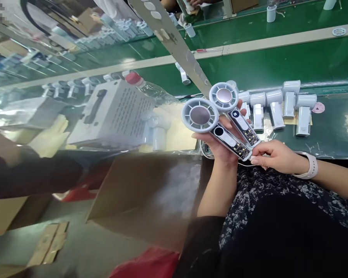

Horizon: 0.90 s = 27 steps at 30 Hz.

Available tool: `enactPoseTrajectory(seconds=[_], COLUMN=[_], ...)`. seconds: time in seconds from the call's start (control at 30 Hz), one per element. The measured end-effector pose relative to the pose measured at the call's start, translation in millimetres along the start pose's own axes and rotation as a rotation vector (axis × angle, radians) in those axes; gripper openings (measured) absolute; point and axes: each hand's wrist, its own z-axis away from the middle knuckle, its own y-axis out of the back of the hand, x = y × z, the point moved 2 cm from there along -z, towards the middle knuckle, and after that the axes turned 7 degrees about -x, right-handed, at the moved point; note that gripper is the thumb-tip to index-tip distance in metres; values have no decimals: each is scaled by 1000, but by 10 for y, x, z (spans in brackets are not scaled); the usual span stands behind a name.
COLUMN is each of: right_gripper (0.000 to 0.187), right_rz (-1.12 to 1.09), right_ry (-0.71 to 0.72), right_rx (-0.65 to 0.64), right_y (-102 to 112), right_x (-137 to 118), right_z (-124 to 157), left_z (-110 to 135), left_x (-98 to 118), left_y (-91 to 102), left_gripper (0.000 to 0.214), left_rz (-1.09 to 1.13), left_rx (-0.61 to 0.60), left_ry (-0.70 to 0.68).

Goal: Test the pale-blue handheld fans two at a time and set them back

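Two handheld fans lie side by side across my left hand, whose fingers wrap round their handles from behind. The nearer fan has a dark round display. On the farther fan the small display is lit with a symbol. Both handles show circuit boards through clear covers. My right hand pinches the white plug end of a cable at the base of the nearer fan; whether it is inserted, I cannot tell. Several more fans lie on the bench just beyond my right hand.
A white printed box and a clear bottle with a red cap stand left, blurred. A slanted metal post rises behind the fans. Beyond runs a green conveyor. An open cardboard box sits below the bench edge.
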Motion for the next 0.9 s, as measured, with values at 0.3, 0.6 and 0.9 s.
enactPoseTrajectory(seconds=[0.3, 0.6, 0.9], right_gripper=[38, 47, 39], right_rz=[-96, -154, 254], right_ry=[-5, -39, 323], right_rx=[184, 244, 228], right_y=[-188, -200, -145], right_x=[84, 142, 47], right_z=[16, 53, 39], left_z=[17, 44, 21], left_x=[1, -131, -70], left_y=[-56, -12, 40], left_gripper=[79, 84, 84], left_rz=[-99, -150, -42], left_rx=[91, 137, 116], left_ry=[-155, -132, -80])
